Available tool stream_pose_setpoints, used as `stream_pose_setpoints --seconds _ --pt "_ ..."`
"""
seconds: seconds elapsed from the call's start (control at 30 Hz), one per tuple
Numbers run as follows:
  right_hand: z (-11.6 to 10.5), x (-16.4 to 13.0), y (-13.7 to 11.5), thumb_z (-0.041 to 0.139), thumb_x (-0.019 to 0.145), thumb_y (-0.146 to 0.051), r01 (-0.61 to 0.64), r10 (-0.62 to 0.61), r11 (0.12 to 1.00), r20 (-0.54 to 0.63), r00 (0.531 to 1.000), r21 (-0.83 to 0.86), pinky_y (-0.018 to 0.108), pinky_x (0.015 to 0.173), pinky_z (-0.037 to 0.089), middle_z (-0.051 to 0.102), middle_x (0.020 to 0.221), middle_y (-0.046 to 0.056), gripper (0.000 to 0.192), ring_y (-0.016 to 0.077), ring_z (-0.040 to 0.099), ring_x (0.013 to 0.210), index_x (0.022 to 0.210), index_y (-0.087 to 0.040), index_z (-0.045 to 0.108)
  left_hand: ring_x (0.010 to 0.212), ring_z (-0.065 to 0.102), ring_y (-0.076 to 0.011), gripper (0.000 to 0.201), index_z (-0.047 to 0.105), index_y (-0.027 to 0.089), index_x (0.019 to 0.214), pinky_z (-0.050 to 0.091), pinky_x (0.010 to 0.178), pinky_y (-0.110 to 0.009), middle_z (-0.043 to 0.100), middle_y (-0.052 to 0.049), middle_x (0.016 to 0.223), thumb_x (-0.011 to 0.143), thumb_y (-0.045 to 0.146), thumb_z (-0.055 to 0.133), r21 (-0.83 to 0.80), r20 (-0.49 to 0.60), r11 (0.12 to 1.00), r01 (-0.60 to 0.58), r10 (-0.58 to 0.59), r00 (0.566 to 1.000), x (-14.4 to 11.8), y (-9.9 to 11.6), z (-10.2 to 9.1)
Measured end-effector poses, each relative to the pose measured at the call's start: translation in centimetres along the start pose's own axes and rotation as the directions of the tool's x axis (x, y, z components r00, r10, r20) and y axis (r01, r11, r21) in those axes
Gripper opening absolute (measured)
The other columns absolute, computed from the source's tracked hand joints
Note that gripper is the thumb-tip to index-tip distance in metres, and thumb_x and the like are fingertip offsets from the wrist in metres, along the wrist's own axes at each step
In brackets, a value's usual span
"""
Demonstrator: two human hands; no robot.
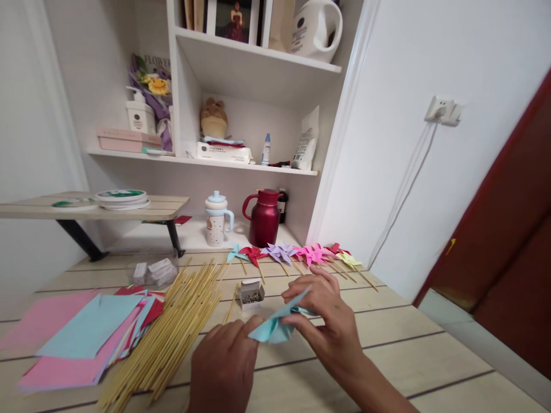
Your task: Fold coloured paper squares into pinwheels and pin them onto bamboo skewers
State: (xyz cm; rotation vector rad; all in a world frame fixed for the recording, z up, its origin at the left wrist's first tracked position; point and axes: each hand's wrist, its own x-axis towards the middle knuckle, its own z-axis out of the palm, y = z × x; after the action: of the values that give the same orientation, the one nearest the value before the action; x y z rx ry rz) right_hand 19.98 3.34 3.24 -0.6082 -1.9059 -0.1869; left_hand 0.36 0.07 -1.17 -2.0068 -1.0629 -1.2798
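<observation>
Head view: my left hand [224, 361] and right hand [329, 321] both pinch a half-folded blue paper [275, 324] just above the table [430, 355]. I judge I'm mid-fold; next needs a pin from the box [251, 295] and a stick [181, 332].
</observation>
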Motion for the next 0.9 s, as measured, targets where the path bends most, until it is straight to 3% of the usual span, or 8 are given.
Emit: stream_pose_setpoints --seconds 0.13,0.17,0.23,0.3,0.33,0.47,0.67,0.9 --pt "0.0 -0.3 0.8 0.063 0.089 -0.038 -0.086 0.085 0.995 0.036 0.996 0.04 0.052 0.102 0.036 0.069 0.112 0.008 0.032 0.0279 0.061 0.109 0.118 -0.025 0.058 0.05 0.056 -0.0113 0.022 0.069 0.019 0.07 0.04 0.05 -0.022 0.064 0.002 0.057 0.087 0.019 0.054 -0.191 0.05 0.899 0.394 -0.392 0.919 -0.3 -0.1 0.7" --pt "-0.1 -0.5 1.0 0.06 0.09 -0.04 -0.123 0.121 0.99 0.032 0.992 0.068 0.052 0.104 0.036 0.065 0.121 0.01 0.039 0.0289 0.056 0.117 0.126 -0.025 0.054 0.047 0.053 -0.0109 0.025 0.068 0.019 0.065 0.038 0.048 -0.022 0.06 0.003 0.052 0.086 0.026 0.056 -0.253 0.105 0.801 0.542 -0.534 0.839 -0.2 -0.2 0.8" --pt "-0.2 -0.8 1.3 0.053 0.093 -0.041 -0.2 0.203 0.969 -0.007 0.979 0.142 0.051 0.105 0.036 0.058 0.131 0.011 0.043 0.0291 0.049 0.126 0.133 -0.024 0.05 0.042 0.045 -0.0105 0.029 0.07 0.018 0.068 0.034 0.044 -0.022 0.05 0.005 0.046 0.083 0.04 0.059 -0.35 0.29 0.487 0.8 -0.756 0.587 0.1 -0.3 0.8" --pt "0.0 -1.0 1.5 0.049 0.095 -0.042 -0.276 0.291 0.937 -0.045 0.956 0.213 0.049 0.105 0.037 0.057 0.13 0.011 0.041 0.0277 0.05 0.124 0.132 -0.024 0.051 0.039 0.039 -0.0098 0.035 0.073 0.016 0.078 0.03 0.042 -0.022 0.045 0.007 0.044 0.079 0.049 0.062 -0.411 0.462 0.17 0.896 -0.808 0.365 0.5 -0.6 0.9" --pt "0.1 -1.1 1.6 0.049 0.095 -0.042 -0.318 0.339 0.915 -0.046 0.94 0.247 0.047 0.103 0.039 0.059 0.126 0.01 0.04 0.0264 0.054 0.119 0.131 -0.024 0.052 0.04 0.039 -0.0095 0.038 0.074 0.015 0.08 0.031 0.042 -0.022 0.046 0.006 0.046 0.076 0.051 0.064 -0.443 0.509 0.067 0.894 -0.802 0.312 0.6 -0.7 1.0" --pt "1.6 -1.4 1.5 0.049 0.096 -0.04 -0.507 0.507 0.763 0.114 0.854 0.401 0.034 0.08 0.052 0.068 0.099 0.005 0.033 0.0189 0.066 0.088 0.122 -0.023 0.056 0.053 0.052 -0.0118 0.037 0.075 0.012 0.077 0.043 0.057 -0.024 0.061 0.0 0.058 0.068 0.048 0.073 -0.539 0.54 -0.121 0.833 -0.809 0.232 0.6 -0.8 1.5" --pt "4.0 -2.3 -0.1 0.05 0.095 -0.036 -0.6 0.456 0.709 0.408 0.791 0.37 0.023 0.054 0.042 0.059 0.057 -0.001 0.038 0.012 0.054 0.054 0.064 -0.017 0.06 0.094 0.066 -0.0243 0.037 0.077 0.012 0.089 0.046 0.09 -0.036 0.075 -0.012 0.094 0.07 0.044 0.075 -0.565 0.651 -0.289 0.773 -0.732 0.201 -0.1 0.0 1.8" --pt "6.1 -3.8 -1.1 0.061 0.088 -0.032 -0.812 0.384 0.426 0.734 0.561 0.398 0.02 0.052 0.041 0.053 0.063 -0.005 0.015 0.009 0.05 0.052 0.086 -0.018 0.063 0.107 0.063 -0.0302 0.038 0.077 0.014 0.089 0.04 0.099 -0.042 0.075 -0.011 0.099 0.068 0.046 0.076 -0.599 0.643 -0.332 0.728 -0.742 0.191 -0.7 -0.3 2.2"
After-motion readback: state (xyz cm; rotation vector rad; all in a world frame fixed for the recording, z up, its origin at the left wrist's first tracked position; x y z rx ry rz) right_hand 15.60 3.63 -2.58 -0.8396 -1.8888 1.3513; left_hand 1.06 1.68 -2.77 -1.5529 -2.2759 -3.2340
